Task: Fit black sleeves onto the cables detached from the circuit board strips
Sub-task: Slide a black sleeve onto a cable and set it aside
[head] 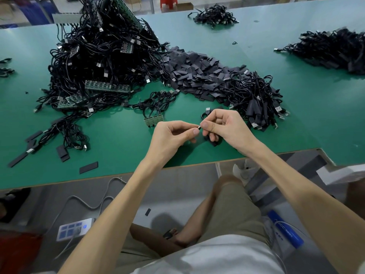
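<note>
My left hand (169, 135) and my right hand (223, 125) meet over the green table (118, 135), near its front edge. Between their fingertips they pinch a small dark cable end (199, 127). That cable (204, 115) loops behind my right hand, its USB plug (207, 110) sticking up. A black sleeve (214, 142) shows under my right fingers. A short circuit board strip (153, 121) with cables attached lies just left of my hands. A heap of loose black sleeves (197, 74) lies behind.
A tall pile of cables and board strips (102, 62) fills the left. Sleeved cables (256, 99) are heaped right of my hands. More cable piles lie at far right (331, 48) and at the back (215, 15). Stray sleeves (88, 167) lie near the front edge.
</note>
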A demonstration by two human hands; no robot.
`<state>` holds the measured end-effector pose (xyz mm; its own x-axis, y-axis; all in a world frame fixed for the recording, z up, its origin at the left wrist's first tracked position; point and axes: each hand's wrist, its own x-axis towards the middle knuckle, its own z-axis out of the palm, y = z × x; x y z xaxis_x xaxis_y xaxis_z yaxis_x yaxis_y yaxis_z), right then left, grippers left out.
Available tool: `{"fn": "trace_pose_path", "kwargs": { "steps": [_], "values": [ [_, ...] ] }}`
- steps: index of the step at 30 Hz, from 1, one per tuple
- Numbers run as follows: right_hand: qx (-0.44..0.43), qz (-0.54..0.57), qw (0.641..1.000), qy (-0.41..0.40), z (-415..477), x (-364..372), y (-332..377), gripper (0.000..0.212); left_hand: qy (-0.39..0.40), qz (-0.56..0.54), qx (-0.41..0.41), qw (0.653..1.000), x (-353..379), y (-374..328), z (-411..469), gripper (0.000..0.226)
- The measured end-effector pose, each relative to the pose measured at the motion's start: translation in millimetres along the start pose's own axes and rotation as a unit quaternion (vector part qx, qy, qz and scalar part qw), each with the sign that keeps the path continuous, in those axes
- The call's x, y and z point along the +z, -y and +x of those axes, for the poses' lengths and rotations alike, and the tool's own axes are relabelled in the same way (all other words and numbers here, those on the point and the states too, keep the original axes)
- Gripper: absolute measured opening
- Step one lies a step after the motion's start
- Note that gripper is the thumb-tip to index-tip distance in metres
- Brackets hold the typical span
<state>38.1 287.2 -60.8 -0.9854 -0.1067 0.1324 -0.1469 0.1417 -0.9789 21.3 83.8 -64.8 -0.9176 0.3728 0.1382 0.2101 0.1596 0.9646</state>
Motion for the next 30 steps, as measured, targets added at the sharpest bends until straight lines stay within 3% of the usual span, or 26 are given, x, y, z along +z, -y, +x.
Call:
{"fn": "trace_pose_path", "kwargs": {
  "steps": [12,19,30],
  "values": [
    [-0.004,-0.023,0.999,0.026,1,3,-1,0.016,0.011,-0.022,0.008,1.000,-2,2,2,0.013],
    [-0.005,-0.005,0.999,-0.033,0,4,1,0.017,-0.019,-0.069,0.005,0.997,-5,7,4,0.017],
    [-0.009,-0.012,1.000,-0.006,0,2,-1,0.016,-0.012,-0.087,-0.003,0.996,-7,12,4,0.015]
  ]
}}
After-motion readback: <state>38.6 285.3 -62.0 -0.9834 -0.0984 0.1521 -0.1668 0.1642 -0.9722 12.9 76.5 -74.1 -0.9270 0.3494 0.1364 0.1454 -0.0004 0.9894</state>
